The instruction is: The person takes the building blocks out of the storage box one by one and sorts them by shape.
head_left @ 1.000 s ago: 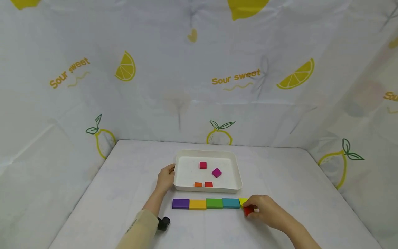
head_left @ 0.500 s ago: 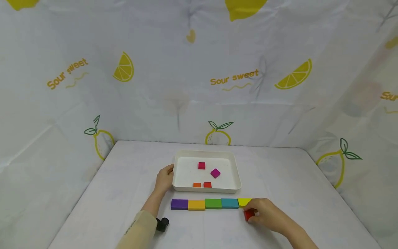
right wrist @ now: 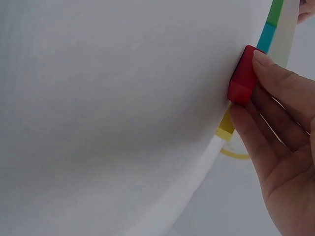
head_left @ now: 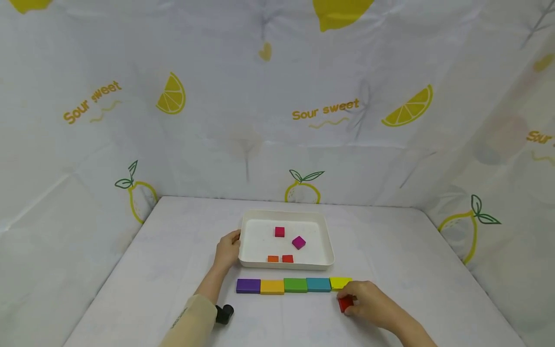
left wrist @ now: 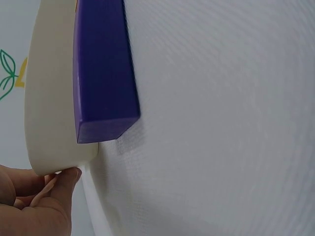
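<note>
My right hand (head_left: 368, 301) pinches a small red block (head_left: 345, 303) between thumb and fingers, just on the near side of the yellow block (head_left: 340, 283). That yellow block ends a row on the table: purple (head_left: 248, 286), amber, green (head_left: 296, 285) and blue (head_left: 318, 285) blocks run leftward from it. In the right wrist view the red block (right wrist: 243, 76) partly covers the row. My left hand (head_left: 227, 250) holds the left side of a white tray (head_left: 286, 265); the left wrist view shows thumb and fingertips at the tray's corner.
Inside the tray lie a crimson block (head_left: 280, 232), a magenta block (head_left: 298, 242) turned askew, an orange block (head_left: 273, 259) and another red block (head_left: 288, 259). A black device (head_left: 224, 313) sits by the left wrist. A lemon-print cloth (head_left: 243, 120) hangs behind the table.
The right hand has drawn the red block slightly toward the person, so more of the yellow block shows. My left hand has stayed at the tray.
</note>
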Motion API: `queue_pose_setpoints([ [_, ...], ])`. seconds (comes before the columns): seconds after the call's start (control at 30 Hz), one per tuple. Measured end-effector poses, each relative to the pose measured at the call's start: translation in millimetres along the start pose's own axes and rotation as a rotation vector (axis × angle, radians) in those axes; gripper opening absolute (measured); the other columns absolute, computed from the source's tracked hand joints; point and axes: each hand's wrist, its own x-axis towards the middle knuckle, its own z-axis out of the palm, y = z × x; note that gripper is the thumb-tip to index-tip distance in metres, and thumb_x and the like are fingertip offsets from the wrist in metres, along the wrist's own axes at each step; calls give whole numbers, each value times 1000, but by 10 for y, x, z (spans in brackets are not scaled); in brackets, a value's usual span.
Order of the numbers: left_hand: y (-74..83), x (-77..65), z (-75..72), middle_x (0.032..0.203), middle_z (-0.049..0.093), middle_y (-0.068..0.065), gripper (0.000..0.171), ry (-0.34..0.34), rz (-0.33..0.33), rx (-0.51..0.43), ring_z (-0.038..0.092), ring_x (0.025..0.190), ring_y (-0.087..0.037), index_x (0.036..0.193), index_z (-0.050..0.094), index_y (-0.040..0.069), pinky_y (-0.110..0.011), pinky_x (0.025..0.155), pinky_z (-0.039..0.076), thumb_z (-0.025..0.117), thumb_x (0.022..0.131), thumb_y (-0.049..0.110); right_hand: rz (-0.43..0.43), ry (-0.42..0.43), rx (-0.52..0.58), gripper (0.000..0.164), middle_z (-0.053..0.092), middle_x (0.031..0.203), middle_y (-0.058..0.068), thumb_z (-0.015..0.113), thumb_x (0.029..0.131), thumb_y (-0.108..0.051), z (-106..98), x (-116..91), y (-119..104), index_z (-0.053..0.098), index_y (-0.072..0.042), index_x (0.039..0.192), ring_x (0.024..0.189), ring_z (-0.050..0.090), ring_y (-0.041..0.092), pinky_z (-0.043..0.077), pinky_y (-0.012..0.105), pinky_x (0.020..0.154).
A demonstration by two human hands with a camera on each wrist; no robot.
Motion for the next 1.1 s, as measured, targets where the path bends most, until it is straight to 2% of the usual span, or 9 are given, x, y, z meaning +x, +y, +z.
queue_pose_setpoints([
  [0.37,32,-23,16,140,56,-26,42,-10,-6,3,53,133,-42,141,48,-6,-51,111,47,44,100,3,-2,17,-36,26,75,98,-4,82,76,-11,12,-21,18,76,-11,101,81,57,2,60,31,79],
  [0.57,39,-24,24,139,56,-27,42,-13,-5,7,52,133,-42,141,48,-6,-52,111,46,44,100,2,14,26,-25,27,75,100,-4,82,77,-16,-39,-39,-32,77,-12,104,84,61,7,62,34,80],
  [0.7,33,-20,29,139,57,-26,42,-15,-7,8,53,133,-42,141,48,-5,-51,111,47,44,100,2,-36,81,-27,26,76,103,-2,80,79,-15,-96,-11,-93,77,-12,105,91,69,12,62,33,80],
  [0.87,30,-23,26,140,56,-27,42,-19,-10,1,53,133,-42,141,48,-6,-51,111,47,43,100,2,-60,151,-18,30,76,108,2,79,81,-14,-202,107,-203,75,-8,110,99,70,22,62,38,84],
  [1.0,30,-30,16,140,56,-26,42,-17,-12,4,53,133,-42,141,47,-6,-51,111,47,43,100,1,-73,229,2,33,75,112,7,79,82,-14,-258,272,-281,73,-7,113,102,70,30,62,43,85],
  [1.1,23,-34,2,140,56,-27,42,-15,-12,9,53,133,-42,141,47,-6,-50,111,47,43,100,1,-64,292,-3,34,74,115,7,78,83,-15,-267,440,-324,73,-9,115,105,70,31,62,43,87],
])
